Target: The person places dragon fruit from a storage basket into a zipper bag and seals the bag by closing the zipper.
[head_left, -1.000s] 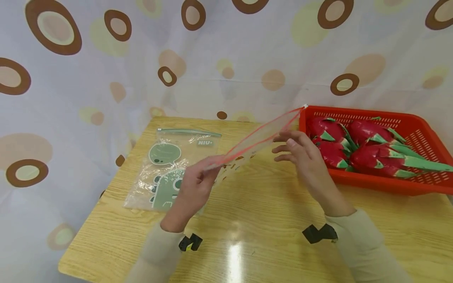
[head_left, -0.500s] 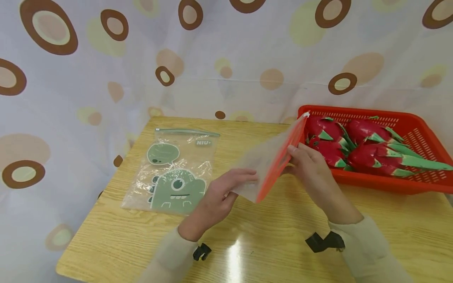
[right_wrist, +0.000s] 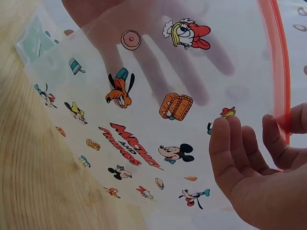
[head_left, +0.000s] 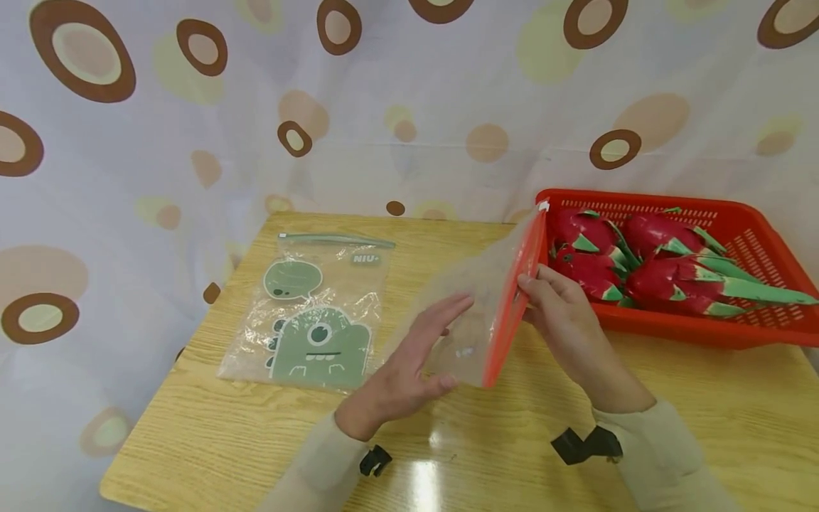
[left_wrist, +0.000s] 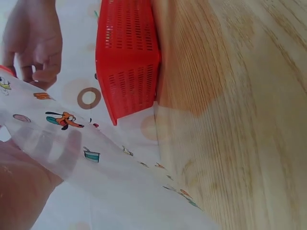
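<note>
A translucent zip bag point(head_left: 476, 299) with a red zip edge and cartoon prints hangs upright between my hands. My right hand point(head_left: 569, 323) pinches the red edge between thumb and forefinger; its other fingers are loosely bent beside the printed side in the right wrist view. My left hand point(head_left: 406, 370) lies along the bag's other side with fingers spread and fairly straight; they show through the plastic point(right_wrist: 144, 143). A second clear zip bag point(head_left: 307, 313), with a green monster print and green zip edge, lies flat on the table to the left.
A red perforated basket point(head_left: 678, 334) stands at the right of the wooden table point(head_left: 211, 441), holding several dragon fruits point(head_left: 678, 281) with green tips. Behind the table hangs a patterned curtain point(head_left: 448, 85). In the left wrist view the basket point(left_wrist: 127, 62) is beyond the bag.
My right hand has taken hold of the red edge. My left hand has let go of the edge, moved right and spread its fingers along the bag's side. The bag has swung more upright.
</note>
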Action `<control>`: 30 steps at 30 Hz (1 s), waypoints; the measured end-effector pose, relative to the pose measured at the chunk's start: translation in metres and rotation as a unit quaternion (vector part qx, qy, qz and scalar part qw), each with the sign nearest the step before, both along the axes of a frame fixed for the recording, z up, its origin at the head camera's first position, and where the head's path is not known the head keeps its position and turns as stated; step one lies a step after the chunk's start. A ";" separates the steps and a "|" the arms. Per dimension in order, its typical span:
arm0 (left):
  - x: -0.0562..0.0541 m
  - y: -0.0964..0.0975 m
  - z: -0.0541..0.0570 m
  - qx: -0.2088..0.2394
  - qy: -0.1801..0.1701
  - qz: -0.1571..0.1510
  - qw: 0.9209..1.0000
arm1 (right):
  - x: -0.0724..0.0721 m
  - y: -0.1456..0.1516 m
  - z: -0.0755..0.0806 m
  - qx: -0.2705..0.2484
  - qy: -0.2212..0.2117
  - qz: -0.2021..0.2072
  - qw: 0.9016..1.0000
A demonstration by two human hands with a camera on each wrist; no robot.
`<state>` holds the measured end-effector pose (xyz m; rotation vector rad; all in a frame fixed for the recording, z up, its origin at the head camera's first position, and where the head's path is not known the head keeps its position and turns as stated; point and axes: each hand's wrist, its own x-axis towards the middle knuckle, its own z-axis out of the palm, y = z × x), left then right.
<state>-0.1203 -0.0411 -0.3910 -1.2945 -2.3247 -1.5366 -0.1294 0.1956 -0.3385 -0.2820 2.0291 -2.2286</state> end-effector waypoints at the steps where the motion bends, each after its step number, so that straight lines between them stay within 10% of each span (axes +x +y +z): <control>1: 0.000 0.001 0.001 -0.004 -0.006 0.003 1.000 | 0.000 0.000 0.000 0.003 0.000 0.000 1.000; 16: 0.000 0.028 0.009 -0.086 -0.083 0.000 0.993 | 0.004 -0.006 -0.003 -0.016 -0.012 -0.018 1.000; 30: 0.013 0.034 -0.009 -0.251 -0.099 0.075 0.960 | 0.004 0.004 -0.009 -0.035 -0.048 -0.074 0.995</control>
